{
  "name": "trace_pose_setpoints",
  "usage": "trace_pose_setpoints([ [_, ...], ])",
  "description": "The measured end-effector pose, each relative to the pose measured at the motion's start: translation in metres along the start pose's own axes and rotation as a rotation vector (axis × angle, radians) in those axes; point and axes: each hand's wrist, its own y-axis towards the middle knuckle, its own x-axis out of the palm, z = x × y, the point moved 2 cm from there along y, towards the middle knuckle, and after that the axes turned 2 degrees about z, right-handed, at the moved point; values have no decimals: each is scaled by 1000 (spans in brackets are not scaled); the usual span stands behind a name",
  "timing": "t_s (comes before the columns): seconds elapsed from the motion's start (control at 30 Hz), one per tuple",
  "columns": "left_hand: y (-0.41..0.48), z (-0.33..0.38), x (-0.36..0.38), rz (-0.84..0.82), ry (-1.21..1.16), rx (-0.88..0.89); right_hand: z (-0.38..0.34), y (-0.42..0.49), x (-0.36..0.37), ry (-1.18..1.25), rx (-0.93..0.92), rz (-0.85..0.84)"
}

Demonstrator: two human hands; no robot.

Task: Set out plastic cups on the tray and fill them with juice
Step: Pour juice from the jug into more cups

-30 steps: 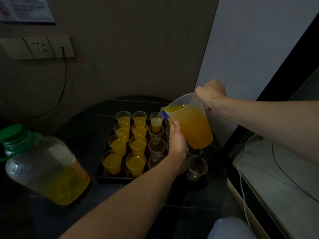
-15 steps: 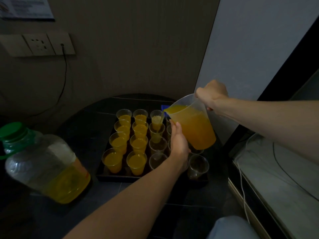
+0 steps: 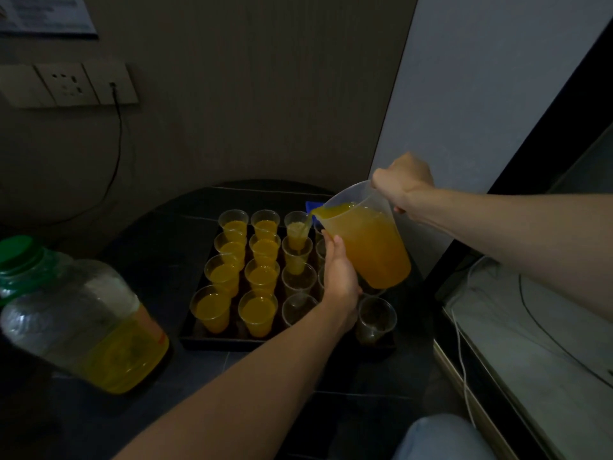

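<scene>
A black tray [image 3: 212, 340] on the dark round table holds several clear plastic cups in rows. The two left columns are full of orange juice, for instance the near cup [image 3: 212, 308]. My right hand [image 3: 403, 180] grips the handle of a clear pitcher [image 3: 371, 247] of juice, tilted left. A stream runs from its spout into the far cup of the third column [image 3: 298, 227], which is partly full. My left hand [image 3: 341, 277] rests flat against the pitcher's lower side. Cups nearer in that column [image 3: 297, 307] and one at the right [image 3: 376, 318] hold no juice.
A large clear jug [image 3: 83, 323] with a green lid and some juice stands at the left of the table. A wall socket [image 3: 66, 83] with a cable is up on the left. A white surface [image 3: 537, 343] with cables lies at the right. My knee [image 3: 438, 436] is below.
The pitcher has stayed tilted over the far third-column cup, and the juice in that cup has risen. Both hands have hardly moved.
</scene>
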Motion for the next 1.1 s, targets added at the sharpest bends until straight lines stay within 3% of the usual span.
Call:
trace_pose_setpoints([
  [1.1,-3,1,0,9,1,-23,-8,-6,-3,-19,14,21],
])
